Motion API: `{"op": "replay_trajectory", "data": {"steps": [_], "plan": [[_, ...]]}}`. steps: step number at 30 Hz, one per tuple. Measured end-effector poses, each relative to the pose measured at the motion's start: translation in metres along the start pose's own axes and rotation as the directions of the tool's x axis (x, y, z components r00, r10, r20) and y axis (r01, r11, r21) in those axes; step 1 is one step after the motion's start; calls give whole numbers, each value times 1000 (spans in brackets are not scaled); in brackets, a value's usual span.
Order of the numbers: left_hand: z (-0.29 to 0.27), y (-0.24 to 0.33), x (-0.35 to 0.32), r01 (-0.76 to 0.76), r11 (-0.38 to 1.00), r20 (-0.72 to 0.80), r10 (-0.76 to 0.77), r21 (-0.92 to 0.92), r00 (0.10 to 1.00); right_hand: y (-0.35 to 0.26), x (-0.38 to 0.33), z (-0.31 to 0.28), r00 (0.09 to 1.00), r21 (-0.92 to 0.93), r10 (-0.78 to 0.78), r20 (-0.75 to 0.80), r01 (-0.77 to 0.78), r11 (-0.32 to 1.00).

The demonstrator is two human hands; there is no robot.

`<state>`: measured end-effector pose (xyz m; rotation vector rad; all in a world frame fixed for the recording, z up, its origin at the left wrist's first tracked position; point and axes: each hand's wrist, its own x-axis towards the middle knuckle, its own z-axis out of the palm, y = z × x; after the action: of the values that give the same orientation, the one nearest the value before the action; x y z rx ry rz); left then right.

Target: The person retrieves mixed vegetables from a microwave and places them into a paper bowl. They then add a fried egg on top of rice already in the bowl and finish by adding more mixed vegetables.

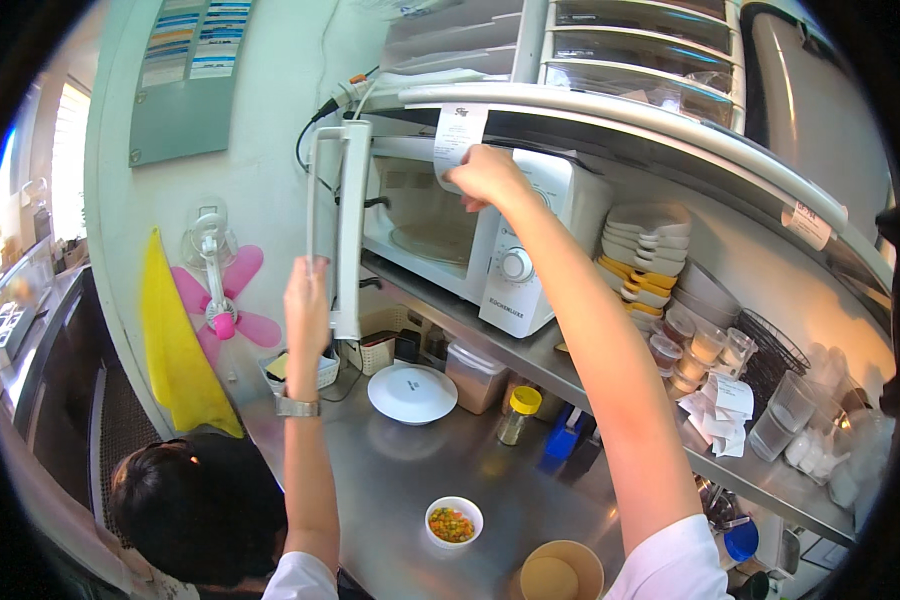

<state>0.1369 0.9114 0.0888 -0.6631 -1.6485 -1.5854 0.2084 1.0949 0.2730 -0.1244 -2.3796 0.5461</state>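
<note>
A white microwave oven (515, 270) stands on a metal shelf, its door (350, 230) swung wide on the left. A glass turntable (428, 242) shows inside, with nothing on it. My left hand (307, 300), a watch on its wrist, is closed around the lower end of the door's handle. My right hand (492, 178) is raised in front of the oven's upper edge, fingers curled at the lower corner of a printed paper slip (460, 130) hanging from the rail above. Below, a small white bowl (454, 501) of diced vegetables (452, 525) sits on the steel counter.
An open brown paper bowl (550, 578) is near me. Farther back are a white plate (411, 393), a yellow-lidded jar (519, 415) and a plastic tub (476, 376). Stacked dishes (645, 250) and cups (705, 345) stand right of the oven. A person's dark-haired head (200, 510) is close at lower left.
</note>
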Motion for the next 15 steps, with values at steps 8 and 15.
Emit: {"op": "replay_trajectory", "data": {"steps": [8, 15], "plan": [[39, 12, -19, 89, 990, -19, -92, -109, 996, 23, 21, 6, 980, 227, 80, 183, -121, 966], [63, 17, -24, 31, 986, 36, -25, -164, 999, -8, 26, -41, 999, 474, 20, -25, -5, 880]]}}
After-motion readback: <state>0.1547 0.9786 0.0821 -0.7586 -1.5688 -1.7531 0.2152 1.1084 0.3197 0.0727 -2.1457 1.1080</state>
